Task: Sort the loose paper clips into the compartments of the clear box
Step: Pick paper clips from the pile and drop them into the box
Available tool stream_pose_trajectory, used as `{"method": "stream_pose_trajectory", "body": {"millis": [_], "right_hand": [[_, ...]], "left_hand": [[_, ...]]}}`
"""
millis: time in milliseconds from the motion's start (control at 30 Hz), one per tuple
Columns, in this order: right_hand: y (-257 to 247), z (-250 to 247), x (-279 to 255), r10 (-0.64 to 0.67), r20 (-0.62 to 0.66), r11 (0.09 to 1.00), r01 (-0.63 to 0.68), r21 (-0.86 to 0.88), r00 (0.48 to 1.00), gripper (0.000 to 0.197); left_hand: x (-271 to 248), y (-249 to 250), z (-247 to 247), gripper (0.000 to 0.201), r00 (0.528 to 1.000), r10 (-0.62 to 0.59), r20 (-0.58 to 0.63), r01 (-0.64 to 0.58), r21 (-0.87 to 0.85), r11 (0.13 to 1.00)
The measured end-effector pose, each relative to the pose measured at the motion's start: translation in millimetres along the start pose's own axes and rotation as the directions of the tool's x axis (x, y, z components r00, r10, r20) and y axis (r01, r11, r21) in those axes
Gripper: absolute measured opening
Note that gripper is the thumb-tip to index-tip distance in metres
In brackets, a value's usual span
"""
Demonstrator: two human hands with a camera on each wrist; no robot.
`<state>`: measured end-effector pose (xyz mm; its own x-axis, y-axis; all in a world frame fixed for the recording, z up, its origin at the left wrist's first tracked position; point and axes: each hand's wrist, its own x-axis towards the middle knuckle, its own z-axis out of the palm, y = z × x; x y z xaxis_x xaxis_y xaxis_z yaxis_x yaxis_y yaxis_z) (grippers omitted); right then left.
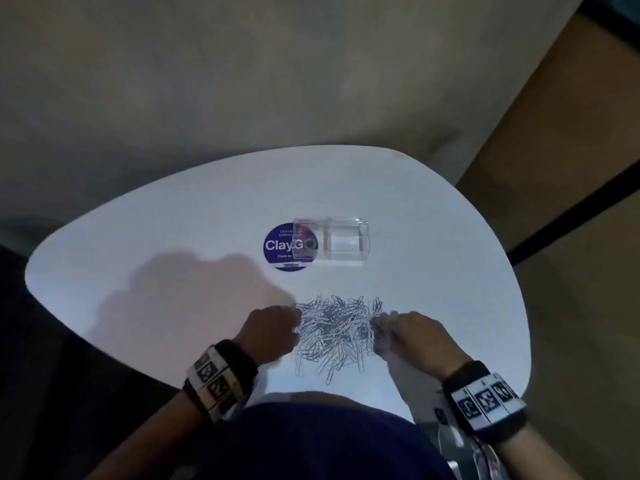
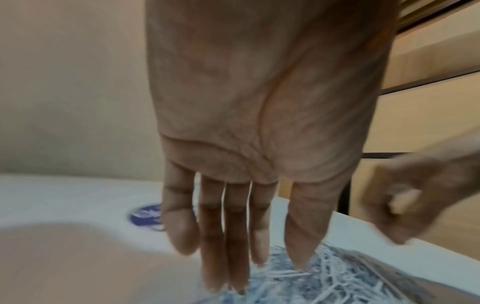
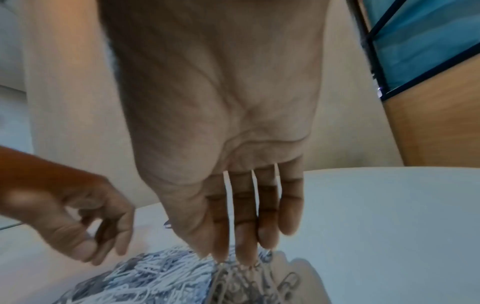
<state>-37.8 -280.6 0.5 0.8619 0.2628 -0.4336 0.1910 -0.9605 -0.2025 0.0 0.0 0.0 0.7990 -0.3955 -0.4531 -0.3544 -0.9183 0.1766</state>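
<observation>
While flanking paper clip pile (image 1: pixel 332 332) at lower centre, left hand (image 1: pixel 268 332) and right hand (image 1: pixel 414 336) fingers straight, gripping nothing, likely to corral clips; two-compartment clear box (image 1: pixel 330 242) above, empty.

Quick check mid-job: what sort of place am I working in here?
Probably an office pantry or break area: a rounded white table bearing a "ClayGo" clean-as-you-go sticker, with wood-panelled partitions alongside.

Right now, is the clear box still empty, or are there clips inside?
Empty. In the head view both compartments of the clear box show only table and sticker; the paper clips all lie heaped nearer the person.
</observation>
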Motion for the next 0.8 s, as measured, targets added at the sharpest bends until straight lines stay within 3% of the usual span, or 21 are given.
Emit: {"method": "stream_pose_trajectory", "body": {"millis": [100, 267, 467, 567, 667, 800], "right_hand": [[-10.2, 6.0, 26.4, -0.084, -0.068, 0.996, 0.086, 0.014, 0.994, 0.009], [-25.8, 5.3, 44.4, -0.079, -0.124, 0.996, 0.083, 0.026, 0.989, 0.019], [-30.0, 16.0, 57.5, -0.069, -0.178, 0.989, 0.090, 0.113, 0.982, 0.028], [-29.4, 22.9, 62.1, -0.052, -0.196, 0.980, 0.088, 0.179, 0.979, 0.023], [-28.0, 23.9, 64.6, -0.019, -0.272, 0.959, 0.095, 0.269, 0.962, 0.004], [-21.8, 19.5, 62.8, 0.045, -0.257, 0.934, 0.051, 0.355, 0.965, 0.013]], "left_hand": [[21.6, 10.2, 2.6, 0.027, 0.994, 0.103, -0.030, -0.104, -0.033, 0.994], [45.3, 24.1, 18.8, 0.029, 0.966, 0.205, -0.159, -0.219, -0.078, 0.973], [59.3, 36.7, 32.0, 0.024, 0.936, 0.107, -0.337, -0.152, -0.111, 0.982], [62.2, 35.7, 33.5, 0.013, 0.937, 0.100, -0.333, -0.158, -0.153, 0.975], [64.2, 31.7, 31.2, 0.014, 0.952, 0.098, -0.291, -0.170, -0.235, 0.957], [64.7, 18.9, 28.7, 0.020, 0.967, 0.071, -0.245, -0.139, -0.272, 0.952]]}}
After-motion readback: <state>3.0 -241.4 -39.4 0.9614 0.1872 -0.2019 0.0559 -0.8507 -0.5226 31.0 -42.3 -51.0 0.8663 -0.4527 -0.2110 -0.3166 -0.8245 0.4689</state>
